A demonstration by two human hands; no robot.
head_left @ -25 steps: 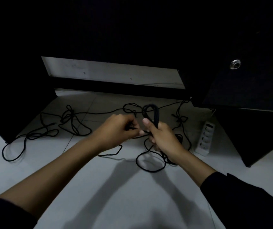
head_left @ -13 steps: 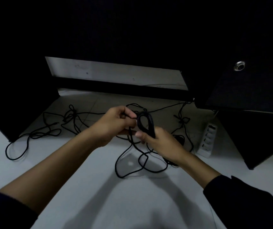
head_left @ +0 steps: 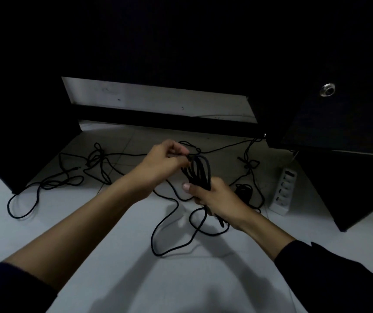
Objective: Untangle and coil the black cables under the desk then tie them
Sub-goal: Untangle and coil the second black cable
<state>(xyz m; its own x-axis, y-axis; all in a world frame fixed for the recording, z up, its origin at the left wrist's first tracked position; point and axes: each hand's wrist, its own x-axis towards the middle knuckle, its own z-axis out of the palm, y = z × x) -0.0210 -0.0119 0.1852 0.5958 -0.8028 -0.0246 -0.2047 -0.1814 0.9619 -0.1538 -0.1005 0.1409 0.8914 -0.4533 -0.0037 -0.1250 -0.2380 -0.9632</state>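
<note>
Black cables (head_left: 45,184) (count unclear), one coil (head_left: 198,171) gripped by right hand (head_left: 214,197), left hand (head_left: 165,161) pinching its top

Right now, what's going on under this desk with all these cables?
A person is coiling a black cable by hand. The right hand grips a bundle of loops upright, while the left hand pinches the strand at the top of the loops. The loose tail trails on the white floor below. More tangled cables lie untouched further back, and a white power strip sits to the right.
</note>
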